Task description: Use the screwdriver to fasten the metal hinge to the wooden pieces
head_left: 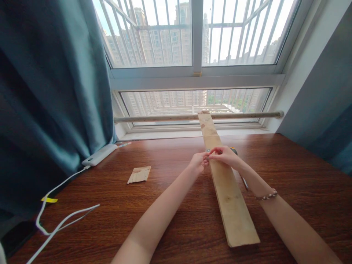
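A long wooden board (232,198) lies lengthwise on the table, its far end reaching the window sill. My left hand (200,162) is at the board's left edge, its fingers closed on a small metal piece (208,150) there. Over the top of the board, my right hand (226,156) has thumb and fingertips pinched together close to the same spot; what they hold is too small to make out. Just right of the board is a screwdriver (244,182), its yellow-and-black handle partly hidden behind my right wrist.
On the brown table (170,234), a small square wood piece (139,175) lies left of my hands. A white power strip (99,155) with a white cable (64,178) sits by the blue curtain (82,73). A horizontal rail (165,118) crosses before the window.
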Demonstrator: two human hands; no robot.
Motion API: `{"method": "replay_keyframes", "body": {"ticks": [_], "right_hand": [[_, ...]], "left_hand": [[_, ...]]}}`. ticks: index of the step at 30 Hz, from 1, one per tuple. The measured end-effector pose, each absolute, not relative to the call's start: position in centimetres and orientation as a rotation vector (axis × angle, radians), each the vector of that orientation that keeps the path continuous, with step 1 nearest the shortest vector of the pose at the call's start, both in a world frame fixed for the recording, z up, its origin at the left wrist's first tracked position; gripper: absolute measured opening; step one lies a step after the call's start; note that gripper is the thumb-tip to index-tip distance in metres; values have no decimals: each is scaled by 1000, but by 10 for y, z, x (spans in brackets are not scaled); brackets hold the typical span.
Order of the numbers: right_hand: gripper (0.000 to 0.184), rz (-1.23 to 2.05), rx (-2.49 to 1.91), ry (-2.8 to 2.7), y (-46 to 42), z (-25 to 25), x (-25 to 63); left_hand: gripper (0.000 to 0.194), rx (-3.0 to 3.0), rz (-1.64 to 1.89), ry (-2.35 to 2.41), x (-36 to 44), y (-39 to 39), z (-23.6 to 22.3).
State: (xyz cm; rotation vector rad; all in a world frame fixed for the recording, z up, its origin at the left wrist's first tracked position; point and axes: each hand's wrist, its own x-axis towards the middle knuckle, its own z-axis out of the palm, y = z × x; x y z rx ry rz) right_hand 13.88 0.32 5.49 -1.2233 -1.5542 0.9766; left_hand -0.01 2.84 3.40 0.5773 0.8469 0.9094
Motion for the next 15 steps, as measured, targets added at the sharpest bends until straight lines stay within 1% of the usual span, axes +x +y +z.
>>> {"method": "replay_keyframes", "body": {"ticks": [3,5,10,15], "right_hand": [[21,635,-1343,-1830,3,49,137],[20,532,-1366,-1851,3,46,137],[20,482,-1335,-1839,4,40,137],[17,431,-1280,-1819,3,32,135]], "left_hand": [[9,586,903,853,-1,30,34],[9,594,908,854,-1,30,34],[3,679,943,854,0,29,33],[4,731,946,833,-1,28,32]]}}
